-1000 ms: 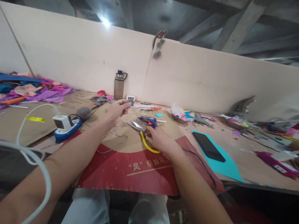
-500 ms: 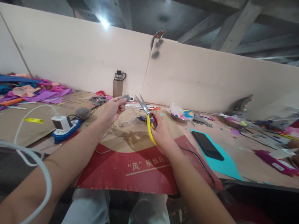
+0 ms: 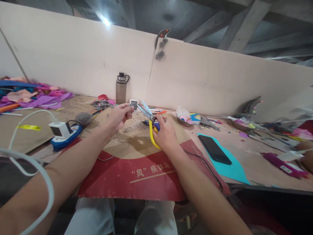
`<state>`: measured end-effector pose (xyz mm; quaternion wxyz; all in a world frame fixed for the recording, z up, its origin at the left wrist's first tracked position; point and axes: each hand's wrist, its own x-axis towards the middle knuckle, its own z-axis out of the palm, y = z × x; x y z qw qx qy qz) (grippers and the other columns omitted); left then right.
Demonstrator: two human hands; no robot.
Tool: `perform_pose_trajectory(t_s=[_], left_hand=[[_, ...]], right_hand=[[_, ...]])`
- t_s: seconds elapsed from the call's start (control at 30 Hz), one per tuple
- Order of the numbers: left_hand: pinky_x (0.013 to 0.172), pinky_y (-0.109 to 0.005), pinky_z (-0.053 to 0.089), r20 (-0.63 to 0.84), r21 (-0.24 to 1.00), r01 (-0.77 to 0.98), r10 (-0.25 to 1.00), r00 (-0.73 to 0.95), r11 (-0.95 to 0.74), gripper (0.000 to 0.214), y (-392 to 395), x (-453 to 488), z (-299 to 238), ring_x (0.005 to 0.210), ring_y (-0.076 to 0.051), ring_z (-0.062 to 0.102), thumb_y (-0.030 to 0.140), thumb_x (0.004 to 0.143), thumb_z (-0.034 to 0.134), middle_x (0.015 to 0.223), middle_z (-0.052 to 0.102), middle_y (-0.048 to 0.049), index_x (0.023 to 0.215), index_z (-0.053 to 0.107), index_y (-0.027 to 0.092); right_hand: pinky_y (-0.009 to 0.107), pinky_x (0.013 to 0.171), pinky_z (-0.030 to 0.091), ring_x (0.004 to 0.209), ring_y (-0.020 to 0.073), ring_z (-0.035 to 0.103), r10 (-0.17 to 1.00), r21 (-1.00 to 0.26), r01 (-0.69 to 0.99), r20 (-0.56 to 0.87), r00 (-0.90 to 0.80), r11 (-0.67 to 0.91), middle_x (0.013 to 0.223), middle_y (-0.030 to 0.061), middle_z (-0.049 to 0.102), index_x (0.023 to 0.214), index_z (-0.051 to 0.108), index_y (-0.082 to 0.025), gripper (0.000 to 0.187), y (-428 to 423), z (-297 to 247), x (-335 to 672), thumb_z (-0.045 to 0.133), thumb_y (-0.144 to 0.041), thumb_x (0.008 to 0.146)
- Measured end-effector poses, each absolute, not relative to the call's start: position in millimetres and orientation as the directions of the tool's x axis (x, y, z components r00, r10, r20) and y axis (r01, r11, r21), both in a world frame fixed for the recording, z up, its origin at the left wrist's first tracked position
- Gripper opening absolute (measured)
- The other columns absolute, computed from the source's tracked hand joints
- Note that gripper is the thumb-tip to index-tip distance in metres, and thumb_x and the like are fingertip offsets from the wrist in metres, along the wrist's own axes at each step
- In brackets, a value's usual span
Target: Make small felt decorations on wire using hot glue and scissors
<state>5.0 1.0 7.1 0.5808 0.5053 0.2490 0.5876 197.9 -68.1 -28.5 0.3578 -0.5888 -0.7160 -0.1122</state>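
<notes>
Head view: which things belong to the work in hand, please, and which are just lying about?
Belong to it:
grey piece, in the left hand
scissors, in the right hand

Seem just lying about:
phone, on a blue sheet
bottle
coloured scraps, far left

The trousers have a pale grey colour; the forearms, left hand and right hand are bare.

Yellow-handled scissors have silver metal blades; the small scrap is grey, the cardboard sheet red near, tan far.
</notes>
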Motion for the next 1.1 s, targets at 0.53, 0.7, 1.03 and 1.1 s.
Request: perform_pose_trajectory(t_s=[0.53,0.7,1.03,1.1], left_hand=[[0.046,-0.017,0.034,0.290,0.887,-0.435,0.919,0.267,-0.153,0.003,-4.8,7.3,8.8,0.050,-0.004,0.042,0.009,0.066,0.062,0.065,0.055,-0.0024,0.069,0.061,0.010],[0.045,-0.016,0.035,0.264,0.890,-0.436,0.932,0.247,-0.136,0.004,-1.1,6.3,7.2,0.050,-0.003,0.043,0.007,0.065,0.063,0.066,0.056,-0.0032,0.066,0.059,0.010],[0.045,-0.014,0.038,0.182,0.884,-0.467,0.946,0.267,-0.039,0.007,0.6,5.1,7.4,0.050,-0.003,0.047,0.009,0.066,0.064,0.070,0.061,-0.0034,0.073,0.063,0.011],[0.045,-0.014,0.039,0.178,0.891,-0.453,0.949,0.259,-0.044,0.010,0.2,5.8,6.6,0.050,-0.003,0.049,0.009,0.066,0.066,0.072,0.063,-0.0041,0.075,0.063,0.012]], right_hand=[[0.036,0.082,0.041,0.093,0.0256,0.047,0.744,-0.141,0.965,0.664,-0.073,0.221,0.100,0.0119,0.048,0.125,0.050,-0.023,0.047,-66.9,-28.0,195.9,0.054,-0.029,0.079],[0.035,0.081,0.041,0.093,0.0249,0.048,0.737,-0.172,0.954,0.673,-0.067,0.244,0.101,0.0120,0.047,0.121,0.053,-0.023,0.043,-67.7,-27.7,196.2,0.053,-0.028,0.078],[0.032,0.078,0.042,0.091,0.0232,0.051,0.777,-0.243,0.938,0.628,-0.043,0.248,0.105,0.0122,0.051,0.121,0.052,-0.022,0.042,-69.6,-26.8,192.5,0.053,-0.030,0.080],[0.032,0.077,0.042,0.088,0.0228,0.052,0.792,-0.258,0.931,0.608,-0.052,0.260,0.104,0.0117,0.052,0.120,0.052,-0.022,0.041,-70.3,-27.1,192.2,0.053,-0.031,0.080]])
